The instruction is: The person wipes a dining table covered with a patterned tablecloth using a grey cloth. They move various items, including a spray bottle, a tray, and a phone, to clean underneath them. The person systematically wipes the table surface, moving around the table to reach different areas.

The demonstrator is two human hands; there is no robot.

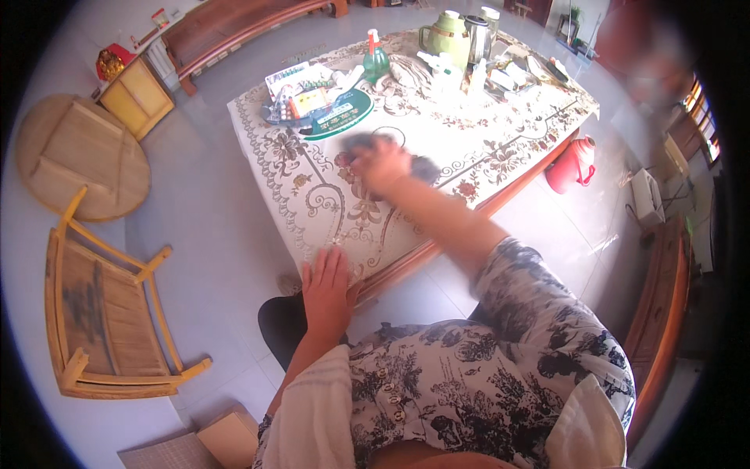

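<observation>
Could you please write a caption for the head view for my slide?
Right hand on a blurred dark item, left hand at the edge of the patterned tablecloth.

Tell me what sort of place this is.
Probably a home's living or dining room, judging by the floral tablecloth, the long wooden bench beyond it and the red jug.

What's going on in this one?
A person has their right hand on a dark cloth-like thing atop a patterned tablecloth; blur hides the exact grip. The left hand rests at the near edge. A green spray bottle stands farther back.
</observation>
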